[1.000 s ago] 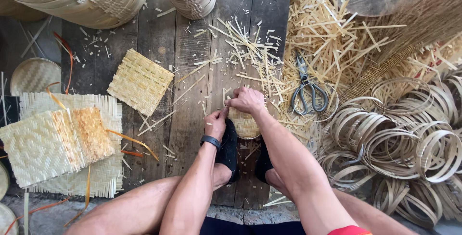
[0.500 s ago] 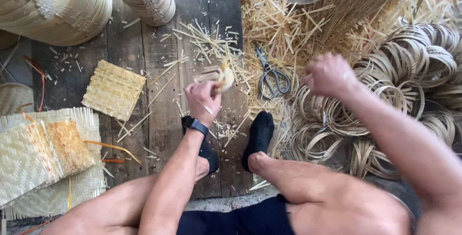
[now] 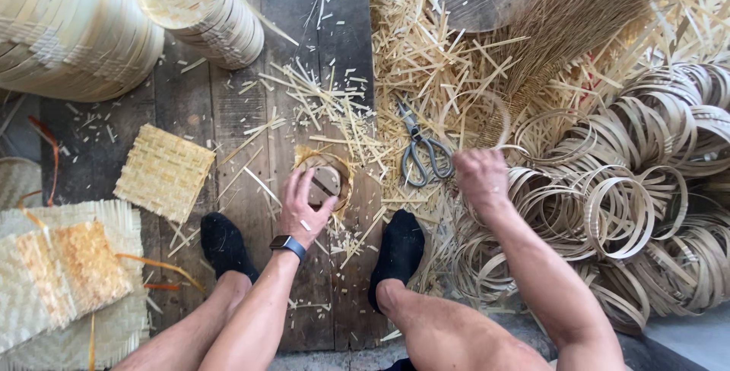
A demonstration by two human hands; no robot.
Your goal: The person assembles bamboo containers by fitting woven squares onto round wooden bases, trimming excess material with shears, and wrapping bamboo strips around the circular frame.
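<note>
My left hand (image 3: 304,207) grips a small round woven bamboo basket (image 3: 328,177) just above the wooden floor boards, between my two feet in black socks. A dark watch sits on that wrist. My right hand (image 3: 479,177) is to the right, at the edge of the hoop pile, with its fingers closed on a thin bamboo hoop (image 3: 477,116) that stands up blurred above it. Grey scissors (image 3: 422,152) lie on the floor between the two hands.
A big heap of bamboo hoops (image 3: 631,211) fills the right. Loose bamboo strips (image 3: 411,52) and a brush-like bundle (image 3: 570,21) lie at the back. Stacked round baskets (image 3: 205,10) stand at the top left. A square woven mat (image 3: 163,173) and larger mats (image 3: 61,287) lie left.
My right hand left the small basket, swung right to the hoop pile and now has a hoop. The left hand kept the basket and lowered it towards the floor.
</note>
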